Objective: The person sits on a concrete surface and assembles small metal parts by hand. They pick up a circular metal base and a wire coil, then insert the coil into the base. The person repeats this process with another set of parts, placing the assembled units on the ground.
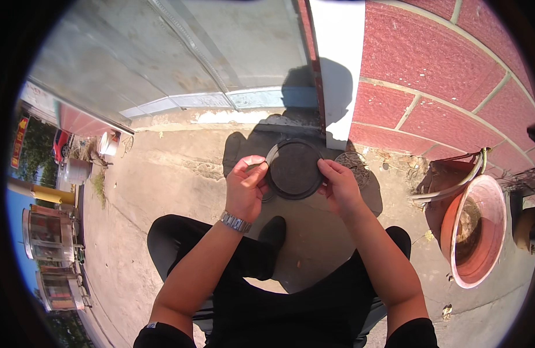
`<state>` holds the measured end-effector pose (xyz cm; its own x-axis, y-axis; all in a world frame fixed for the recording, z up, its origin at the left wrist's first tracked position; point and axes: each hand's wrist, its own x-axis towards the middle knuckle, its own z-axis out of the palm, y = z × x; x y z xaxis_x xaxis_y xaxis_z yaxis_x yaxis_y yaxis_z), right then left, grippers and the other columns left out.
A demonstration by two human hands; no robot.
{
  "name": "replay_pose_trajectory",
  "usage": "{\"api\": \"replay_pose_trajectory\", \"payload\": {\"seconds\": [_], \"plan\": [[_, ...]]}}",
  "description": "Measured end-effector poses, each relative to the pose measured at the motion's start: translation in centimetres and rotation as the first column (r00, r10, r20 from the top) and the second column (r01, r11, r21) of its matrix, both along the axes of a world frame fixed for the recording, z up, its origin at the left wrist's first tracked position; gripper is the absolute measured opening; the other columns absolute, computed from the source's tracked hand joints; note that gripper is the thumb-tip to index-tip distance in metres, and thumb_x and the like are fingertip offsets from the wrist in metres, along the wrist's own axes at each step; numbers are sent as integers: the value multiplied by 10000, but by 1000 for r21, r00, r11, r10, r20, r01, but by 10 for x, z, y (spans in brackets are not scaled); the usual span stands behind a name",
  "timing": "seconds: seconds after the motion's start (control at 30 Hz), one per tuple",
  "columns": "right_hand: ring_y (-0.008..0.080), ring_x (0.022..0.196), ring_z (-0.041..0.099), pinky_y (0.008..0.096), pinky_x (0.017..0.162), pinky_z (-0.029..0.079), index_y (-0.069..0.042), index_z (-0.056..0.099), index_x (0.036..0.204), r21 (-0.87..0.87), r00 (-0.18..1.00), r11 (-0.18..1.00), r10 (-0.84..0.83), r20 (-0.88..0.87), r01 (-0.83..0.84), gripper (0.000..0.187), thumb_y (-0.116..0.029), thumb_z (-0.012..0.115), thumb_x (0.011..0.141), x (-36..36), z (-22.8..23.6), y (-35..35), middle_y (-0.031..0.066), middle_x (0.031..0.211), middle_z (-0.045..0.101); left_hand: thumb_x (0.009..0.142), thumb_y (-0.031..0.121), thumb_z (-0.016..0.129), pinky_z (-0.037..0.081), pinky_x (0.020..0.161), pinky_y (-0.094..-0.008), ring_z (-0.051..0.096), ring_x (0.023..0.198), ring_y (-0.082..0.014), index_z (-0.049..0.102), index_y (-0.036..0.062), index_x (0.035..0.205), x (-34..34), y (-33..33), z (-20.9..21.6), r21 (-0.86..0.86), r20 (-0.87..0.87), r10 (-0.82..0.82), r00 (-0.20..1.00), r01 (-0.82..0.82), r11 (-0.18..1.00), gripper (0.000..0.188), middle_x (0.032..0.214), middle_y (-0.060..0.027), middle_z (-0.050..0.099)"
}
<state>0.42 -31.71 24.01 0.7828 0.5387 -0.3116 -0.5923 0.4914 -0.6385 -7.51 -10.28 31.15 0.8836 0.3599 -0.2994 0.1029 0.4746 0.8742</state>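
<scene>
Between my two hands is a dark round shallow disc with a raised rim [295, 169], like a plant-pot saucer. Its flat face is turned up toward me. My left hand [246, 185] pinches the rim on the left, thumb and fingers closed; a metal watch sits on that wrist. On the opposite side, my right hand [339, 184] grips the rim, thumb on the near face and fingers partly hidden behind. The disc is held above the ground over my shadow. Part of a round edge shows just below it, mostly hidden.
A round wire piece [355, 168] lies on the concrete behind my right hand. To the right stands a reddish basin [479, 232], near a pale hose [453, 184]. Ahead are a grey metal door [163, 52] and a red block wall [435, 64]. My black shoe [272, 235] is below.
</scene>
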Motion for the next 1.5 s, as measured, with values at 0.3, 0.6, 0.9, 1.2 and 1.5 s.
{"api": "replay_pose_trajectory", "payload": {"seconds": [0.3,0.6,0.9,1.2,1.5], "plan": [[54,838,620,254,618,465,-125,710,1119,-146,992,988,-75,-101,59,176,-270,697,1019,-7,1,-8,-76,956,700,1006,48,667,600,814,-343,718,929,-178,681,59,1123,5,3,-24,-192,-70,-49,996,34,981,119,1039,-59,727],[81,880,656,290,644,525,-133,682,1165,-72,996,997,12,-86,-18,241,-337,628,1049,-8,-1,-17,-57,986,715,1016,55,643,605,861,-366,726,967,-211,699,-4,1123,9,-4,-29,-160,-57,9,998,-18,987,135,1061,-95,742],[93,906,658,301,682,529,-153,685,1115,-58,991,998,10,-134,-18,210,-340,616,1052,-4,-9,-22,-57,977,706,1000,103,700,587,830,-325,709,928,-166,713,-24,1115,12,-10,-37,-53,-86,-66,994,62,997,172,1035,-77,742],[102,934,663,296,720,529,-132,698,1115,-11,996,1000,19,-91,-20,213,-326,646,1044,-1,-2,-18,-37,1047,727,1021,158,690,576,881,-359,704,973,-186,709,2,1122,14,-9,-32,-209,-112,-111,987,86,974,186,1058,-74,740],[95,918,672,279,748,532,-95,696,1089,67,997,996,66,-46,-63,155,-235,663,1029,6,-10,-16,-12,1040,736,985,82,726,587,893,-336,710,993,-175,724,-26,1134,14,-11,-28,-159,-54,-170,984,160,974,184,1094,-91,746]]}}
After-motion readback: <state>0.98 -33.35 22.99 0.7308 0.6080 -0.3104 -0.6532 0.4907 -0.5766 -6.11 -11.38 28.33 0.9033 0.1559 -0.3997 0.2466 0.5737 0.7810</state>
